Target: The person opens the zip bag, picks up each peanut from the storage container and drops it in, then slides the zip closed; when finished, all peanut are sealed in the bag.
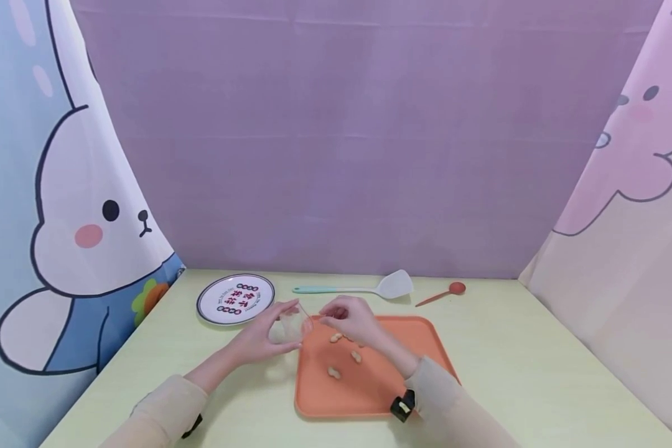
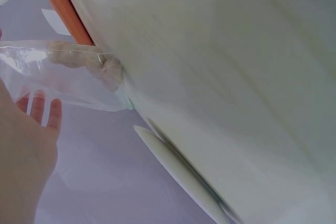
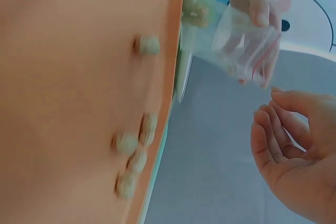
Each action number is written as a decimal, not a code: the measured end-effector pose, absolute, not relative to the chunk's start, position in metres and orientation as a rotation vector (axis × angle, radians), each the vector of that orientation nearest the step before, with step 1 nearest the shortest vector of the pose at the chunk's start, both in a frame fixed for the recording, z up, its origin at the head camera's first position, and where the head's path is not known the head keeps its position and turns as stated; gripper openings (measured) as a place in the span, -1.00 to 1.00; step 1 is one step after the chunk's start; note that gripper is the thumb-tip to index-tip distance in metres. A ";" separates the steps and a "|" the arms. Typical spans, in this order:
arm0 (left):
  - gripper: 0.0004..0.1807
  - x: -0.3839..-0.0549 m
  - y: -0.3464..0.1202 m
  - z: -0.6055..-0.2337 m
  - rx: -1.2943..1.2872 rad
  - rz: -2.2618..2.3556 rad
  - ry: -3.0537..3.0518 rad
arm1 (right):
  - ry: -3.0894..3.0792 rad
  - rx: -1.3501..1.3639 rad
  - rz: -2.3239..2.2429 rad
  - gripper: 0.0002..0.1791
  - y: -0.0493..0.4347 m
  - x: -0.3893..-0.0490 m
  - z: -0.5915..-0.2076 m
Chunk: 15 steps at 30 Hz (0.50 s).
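Observation:
My left hand (image 1: 260, 336) holds a clear zip bag (image 2: 79, 87) near its mouth, thumb below and fingers above in the head view. A red line runs along the bag's mouth. A few peanuts (image 2: 84, 59) lie at the bag's bottom end. Close by the mouth is my right hand (image 3: 299, 145), thumb tip near the bag's edge, fingers loosely bent, with nothing visible between them. In the head view the right hand (image 1: 355, 320) is over the far part of an orange tray (image 1: 369, 395). Several peanuts (image 1: 356, 356) lie scattered on that tray.
A white plate (image 1: 210, 305) with printed red characters stands at the back left. Behind the tray lies a white spatula (image 1: 396, 284) with a mint handle. To its right is a red spoon (image 1: 456, 288). A purple cloth (image 1: 341, 155) hangs along the table's back edge.

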<state>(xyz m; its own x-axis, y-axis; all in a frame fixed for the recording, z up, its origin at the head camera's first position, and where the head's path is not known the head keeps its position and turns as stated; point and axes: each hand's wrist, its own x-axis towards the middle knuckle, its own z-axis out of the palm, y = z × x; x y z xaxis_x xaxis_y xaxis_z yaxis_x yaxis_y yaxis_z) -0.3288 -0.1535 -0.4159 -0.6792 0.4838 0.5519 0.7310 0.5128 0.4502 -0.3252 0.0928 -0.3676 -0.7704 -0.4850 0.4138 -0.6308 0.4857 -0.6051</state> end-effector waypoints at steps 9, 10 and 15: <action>-0.12 -0.328 -0.154 -0.414 -1.023 -0.967 -2.370 | -2.504 0.922 1.134 -0.85 0.139 -0.329 -0.370; -0.12 -0.328 -0.154 -0.414 -1.020 -0.967 -2.373 | -2.513 0.910 1.133 -0.84 0.144 -0.329 -0.371; -0.12 -0.329 -0.155 -0.415 -1.007 -0.976 -2.390 | -2.596 0.844 1.098 -0.88 0.168 -0.330 -0.376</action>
